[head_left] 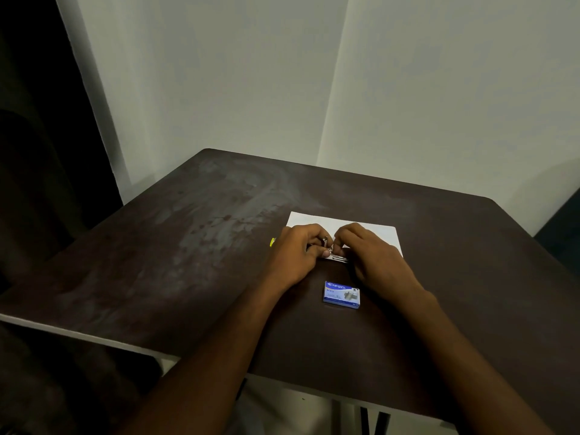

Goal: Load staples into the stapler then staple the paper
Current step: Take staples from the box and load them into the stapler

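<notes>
A small metal stapler is held between both hands over the near edge of a white sheet of paper, which lies flat towards the far right of a dark table. The left hand is curled around the left part of the stapler, thumb and fingers closed on it; the right hand is pinched at the shiny metal parts in the middle, where the magazine seems to be worked on. Whether a strip of staples is already between the fingertips cannot be told, since the parts are too small and partly hidden. A speck of yellow shows just left of the left hand; what it belongs to cannot be judged.

A blue box of staples lies closed or nearly so on the table, near the person and just between the two wrists.

The stapler is judged to be light, stiff and smooth, so a firm hold on the body by one hand is called for while the sprung metal part is handled by the fingertips of the other. A staple strip is likely brittle and easily snapped; it is best taken by its sides. The paper is thin and limp and will slide on the table unless pressed down.
</notes>
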